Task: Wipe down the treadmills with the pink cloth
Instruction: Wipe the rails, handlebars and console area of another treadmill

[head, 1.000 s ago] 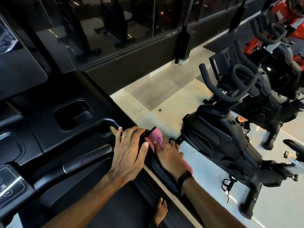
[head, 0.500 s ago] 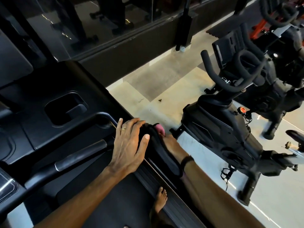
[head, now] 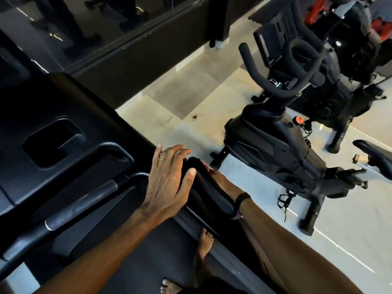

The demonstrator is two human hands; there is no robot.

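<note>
I stand on a black treadmill and look down at its right side handrail. My left hand, with a ring on one finger, lies flat with fingers spread against the inner side of that rail. My right hand is pressed on the rail's outer side, mostly hidden behind it. Of the pink cloth only a small tip shows above the rail by my right fingers, and another pink edge peeks out under my right wrist.
A black exercise bike stands close on the right on the pale floor, with more bikes behind it. A dark glass wall runs along the back. The treadmill's front handle bar crosses lower left. My bare feet rest on the deck.
My right hand has slid from the top of the rail down its outer side, taking the pink cloth almost out of sight. My left hand has stayed on the rail.
</note>
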